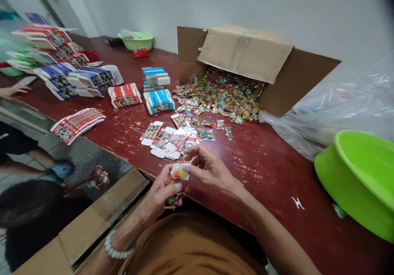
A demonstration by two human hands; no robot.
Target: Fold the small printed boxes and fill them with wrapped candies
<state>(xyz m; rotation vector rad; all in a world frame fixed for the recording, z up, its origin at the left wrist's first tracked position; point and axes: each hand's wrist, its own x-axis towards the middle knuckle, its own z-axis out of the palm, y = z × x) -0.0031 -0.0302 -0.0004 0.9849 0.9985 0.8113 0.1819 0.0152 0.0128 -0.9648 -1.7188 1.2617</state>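
My left hand [166, 189] is wrapped round a small printed candy box [176, 180] with its top end open. Orange and yellow candies show in the opening, against the white inside of the box. My right hand [207, 166] pinches at the upper flap of the same box, its fingers curled, partly hiding the edge. Just beyond my hands lies a loose pile of flat red-and-white candy boxes [163, 140]. Small clear packets of coloured candies [210, 135] lie behind and right of that pile.
A large cardboard carton [246, 53] lies open, spilling candy packets. Bundled boxes stand left: blue [159, 101], red [125, 95], purple [89, 76]. A row of flat boxes [78, 125] overhangs the table edge. A green basin [338, 176] stands right. Another person [33, 213] is low at left, holding a box.
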